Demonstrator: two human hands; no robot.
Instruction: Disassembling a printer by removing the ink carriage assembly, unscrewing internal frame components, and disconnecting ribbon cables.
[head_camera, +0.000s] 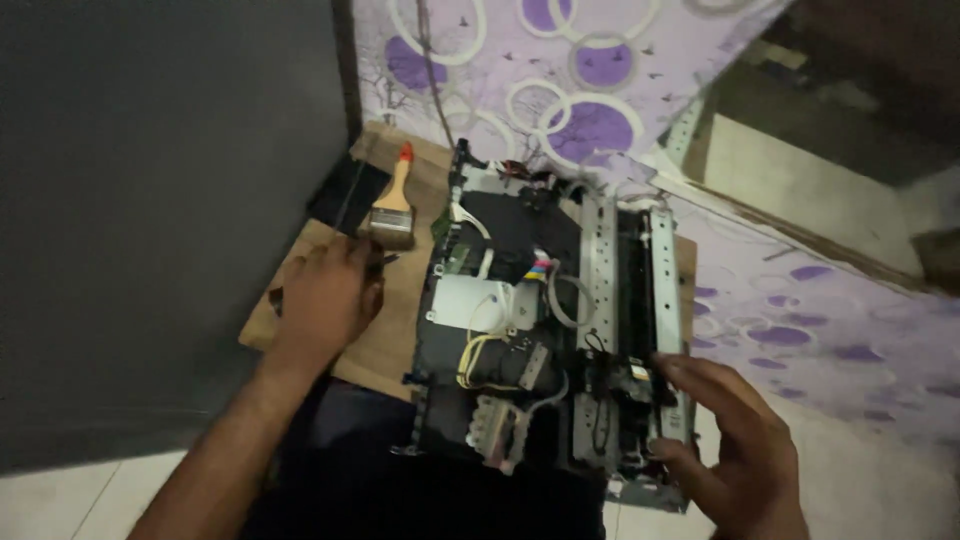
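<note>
Surface: wooden board (385, 345) lying on purple circle-patterned cloth (800, 320), grey panel at 9 o'clock.
Left hand (325, 300): fingers curling together over something dark, unclear what, at 6 o'clock of paintbrush (393, 212).
Centre: opened printer chassis (545, 330) sitting on board.
Right hand (735, 450): fingers spreading apart, touching chassis at 5 o'clock.

Single head view, looking steeply down, close over opened printer (555, 330), tilted

I see a wooden board (385, 345) on the pale tiled floor (60, 500), carrying an opened printer chassis (545, 330) under my right fingertips and a paintbrush (394, 212) just beyond my left fingers
</note>
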